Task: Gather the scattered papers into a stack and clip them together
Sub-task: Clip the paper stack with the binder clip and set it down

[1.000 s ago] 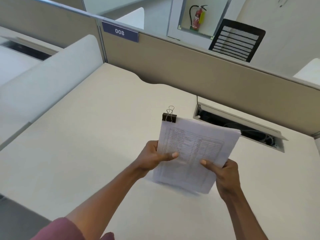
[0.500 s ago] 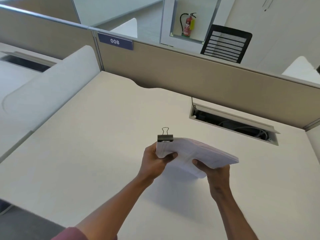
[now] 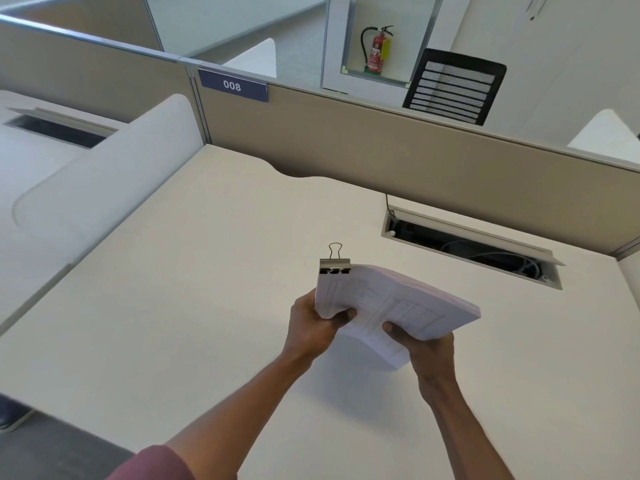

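Observation:
A stack of printed white papers (image 3: 391,303) hangs in the air above the cream desk (image 3: 180,306), tilted almost flat with its far edge up. A black binder clip (image 3: 334,265) with silver wire handles grips the stack's far left corner. My left hand (image 3: 313,325) holds the stack's left edge, thumb on top. My right hand (image 3: 427,348) holds the near right side, thumb pressed on the top sheet, and the near edge of the papers curls down between the hands.
An open cable tray (image 3: 471,247) with wires is sunk into the desk at the back right. A beige partition (image 3: 381,154) with a "008" plate (image 3: 232,86) runs along the far edge. A low white divider (image 3: 104,188) stands at the left.
The clipped stack went from upright and facing me to nearly flat, then tilted back a little so the top sheet shows. Both hands kept their hold throughout.

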